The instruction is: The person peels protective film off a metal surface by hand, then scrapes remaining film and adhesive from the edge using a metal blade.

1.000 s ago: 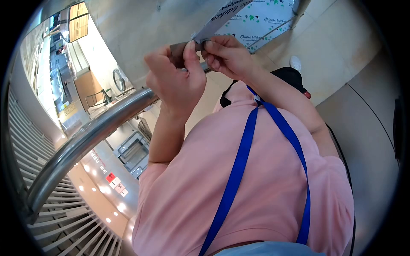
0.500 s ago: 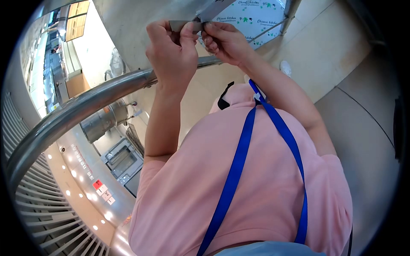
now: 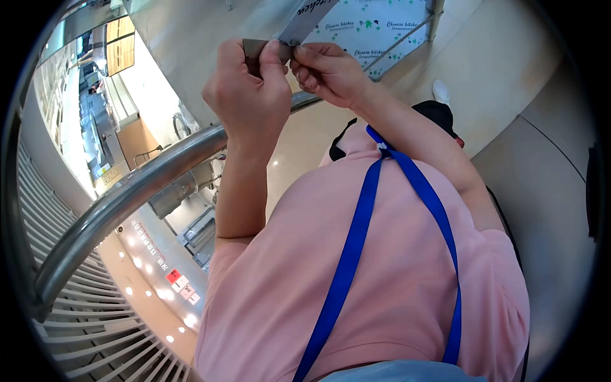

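The left hand [image 3: 247,92] pinches a flat grey strip [image 3: 252,48] under its thumb — the right hand [image 3: 334,73] nips the other end between thumb and forefinger. The strip meets the lower end of a "kitchen"-printed sheet [image 3: 307,20], near a curved metal rail [image 3: 159,162].

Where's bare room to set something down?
Grey surface beside the left hand, above the metal rail in view, looks mostly bare; so does floor right of the white shoe. Crowded: the grey strip, where the right hand meets the left, beside the lettered flap.
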### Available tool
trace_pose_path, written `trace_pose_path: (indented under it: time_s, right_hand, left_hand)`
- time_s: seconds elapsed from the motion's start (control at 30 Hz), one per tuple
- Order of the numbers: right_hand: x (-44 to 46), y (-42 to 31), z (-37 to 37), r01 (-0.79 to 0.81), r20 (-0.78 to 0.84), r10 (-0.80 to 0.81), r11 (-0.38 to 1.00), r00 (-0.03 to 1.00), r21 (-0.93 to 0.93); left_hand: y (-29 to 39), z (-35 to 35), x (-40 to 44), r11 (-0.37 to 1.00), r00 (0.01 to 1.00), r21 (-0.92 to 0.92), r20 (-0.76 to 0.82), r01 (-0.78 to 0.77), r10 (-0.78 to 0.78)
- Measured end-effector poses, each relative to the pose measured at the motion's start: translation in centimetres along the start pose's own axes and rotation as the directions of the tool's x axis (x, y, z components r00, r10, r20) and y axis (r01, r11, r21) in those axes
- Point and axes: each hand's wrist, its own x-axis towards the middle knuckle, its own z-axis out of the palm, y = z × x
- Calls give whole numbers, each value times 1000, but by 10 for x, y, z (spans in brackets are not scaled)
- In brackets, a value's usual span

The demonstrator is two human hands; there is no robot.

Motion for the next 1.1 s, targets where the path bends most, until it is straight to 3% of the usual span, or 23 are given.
trace_pose_path:
  time_s: [0.17, 0.27, 0.3, 0.4, 0.47, 0.5, 0.53, 0.63, 0.67, 0.8, 1.1]
  right_hand:
    - [-1, -2, 0, -9, 51, 11, 999, 999, -37]
    - [-8, -16, 5, -80, -63, 66, 962, 996, -260]
    - [-12, -23, 7, -61, -68, 36, 909, 997, -411]
    - [-29, -39, 14, 31, -46, -100, 651, 994, -759]
    - [-32, -41, 13, 151, -6, -422, 339, 907, -928]
    - [-34, -41, 14, 172, 58, -559, 153, 827, -973]
    - [-33, -41, 20, 251, 214, -649, -38, 730, -967]
    - [-25, -30, 26, 265, 413, -711, -317, 569, -911]
    - [-22, -26, 26, 269, 438, -714, -345, 547, -899]
    - [-13, -15, 31, 253, 483, -712, -412, 510, -875]
    - [-11, -9, 32, 259, 440, -738, -356, 512, -898]
  left_hand:
    - [1, -3, 4, 998, 997, 34, 58, -45, 43]
    - [-3, -6, 3, 997, 991, -56, 119, -52, 58]
    - [-4, -10, 2, 994, 988, -94, 142, -50, 63]
    - [-23, -23, -9, 981, 971, -105, 157, -165, 180]
    - [-31, -25, -19, 930, 999, -367, -43, -16, 0]
    - [-34, -26, -22, 865, 987, -500, -121, 34, -109]
    - [-38, -26, -22, 873, 962, -487, -229, 21, -151]
    - [-56, -21, -20, 731, 904, -678, -352, -69, -241]
    - [-57, -20, -17, 624, 888, -781, -305, -26, -345]
    - [-68, -15, -10, 373, 864, -927, -205, -22, -460]
    - [-74, -11, -12, 373, 900, -927, -198, -43, -389]
